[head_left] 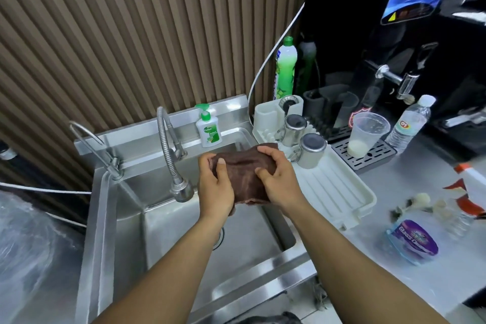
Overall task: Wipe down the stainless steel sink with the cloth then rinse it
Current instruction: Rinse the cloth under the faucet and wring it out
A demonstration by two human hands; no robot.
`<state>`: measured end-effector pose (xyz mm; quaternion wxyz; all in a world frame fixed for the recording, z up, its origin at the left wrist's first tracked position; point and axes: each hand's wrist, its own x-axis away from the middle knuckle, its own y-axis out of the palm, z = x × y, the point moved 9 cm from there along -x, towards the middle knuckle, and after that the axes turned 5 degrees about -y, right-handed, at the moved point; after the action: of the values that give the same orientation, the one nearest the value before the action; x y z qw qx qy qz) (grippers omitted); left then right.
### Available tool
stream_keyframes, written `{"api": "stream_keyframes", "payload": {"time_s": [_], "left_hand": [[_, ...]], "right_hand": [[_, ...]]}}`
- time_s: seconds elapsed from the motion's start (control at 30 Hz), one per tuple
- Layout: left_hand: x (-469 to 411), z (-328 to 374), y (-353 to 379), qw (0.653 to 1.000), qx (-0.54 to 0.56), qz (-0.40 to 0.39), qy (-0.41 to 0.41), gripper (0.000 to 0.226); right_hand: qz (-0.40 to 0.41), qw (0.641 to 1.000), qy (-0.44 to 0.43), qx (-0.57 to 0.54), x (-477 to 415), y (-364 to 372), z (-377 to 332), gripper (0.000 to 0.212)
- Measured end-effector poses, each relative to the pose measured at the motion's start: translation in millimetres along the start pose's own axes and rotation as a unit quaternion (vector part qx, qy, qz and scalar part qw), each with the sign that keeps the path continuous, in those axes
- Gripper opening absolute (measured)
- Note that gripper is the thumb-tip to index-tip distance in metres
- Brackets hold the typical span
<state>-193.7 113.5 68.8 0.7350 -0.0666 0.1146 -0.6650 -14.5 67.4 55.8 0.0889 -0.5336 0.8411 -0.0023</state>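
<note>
A brown cloth (243, 177) is stretched between both my hands above the stainless steel sink (168, 231). My left hand (214, 188) grips its left end with the thumb on top. My right hand (276, 179) clutches its right end, fingers curled over the upper edge. The cloth hangs in the air over the basin's right half, just right of the flexible faucet head (181, 189). No water runs from the faucet. The drain (219, 238) is partly hidden by my left forearm.
A second, thin tap (105, 155) stands at the back left. A soap pump bottle (208, 130) sits on the sink's back ledge. Right of the basin lies a white drying rack (339, 192) with two steel mugs (311, 150). Bottles, a plastic cup (366, 134) and a black dispenser fill the counter.
</note>
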Motion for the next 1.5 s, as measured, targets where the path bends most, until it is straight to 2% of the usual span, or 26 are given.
{"api": "stream_keyframes", "payload": {"time_s": [0.2, 0.43, 0.6, 0.73, 0.9, 1.0, 1.03, 1.13, 1.2, 1.27, 1.33, 1.4, 1.47, 1.5], "left_hand": [[12, -1, 47, 0.999, -0.005, -0.051, -0.006, 0.010], [31, -14, 110, 0.993, 0.002, -0.108, -0.053, 0.008], [56, -28, 168, 0.980, 0.021, -0.163, -0.110, 0.008], [69, -48, 210, 0.964, -0.014, -0.213, -0.159, 0.008], [75, -48, 236, 0.955, -0.077, -0.240, -0.159, 0.015], [72, -49, 244, 0.945, -0.116, -0.256, -0.164, 0.019], [71, -47, 245, 0.940, -0.157, -0.263, -0.147, 0.027], [70, -29, 245, 0.906, -0.335, -0.257, 0.001, 0.053], [75, -9, 245, 0.884, -0.390, -0.232, 0.111, 0.044], [83, -7, 252, 0.838, -0.450, -0.241, 0.192, 0.037], [90, -30, 263, 0.766, -0.531, -0.304, 0.198, 0.052], [94, -57, 266, 0.706, -0.589, -0.359, 0.157, 0.068], [96, -70, 265, 0.672, -0.623, -0.374, 0.139, 0.072], [96, -71, 265, 0.663, -0.633, -0.374, 0.137, 0.072]], "right_hand": [[0.030, 1.000, 0.000, 0.008, 6, -44, 14, 0.048], [0.088, 0.992, -0.017, 0.089, 9, -107, 28, 0.041], [0.100, 0.984, 0.026, 0.148, 6, -159, 58, 0.044], [0.086, 0.976, 0.072, 0.185, 3, -194, 85, 0.045], [0.056, 0.969, 0.087, 0.223, -9, -219, 100, 0.044], [0.003, 0.960, 0.086, 0.268, -21, -220, 108, 0.046], [-0.026, 0.951, 0.084, 0.298, -25, -218, 112, 0.048], [-0.075, 0.916, 0.090, 0.383, -34, -215, 122, 0.051], [-0.074, 0.907, 0.076, 0.408, -36, -210, 119, 0.047], [-0.084, 0.899, 0.056, 0.426, -36, -200, 119, 0.040], [-0.129, 0.874, 0.064, 0.465, -32, -189, 132, 0.039], [-0.206, 0.834, 0.080, 0.506, -23, -179, 155, 0.051], [-0.261, 0.795, 0.081, 0.542, -13, -175, 170, 0.063], [-0.269, 0.786, 0.077, 0.551, -10, -176, 171, 0.064]]}}
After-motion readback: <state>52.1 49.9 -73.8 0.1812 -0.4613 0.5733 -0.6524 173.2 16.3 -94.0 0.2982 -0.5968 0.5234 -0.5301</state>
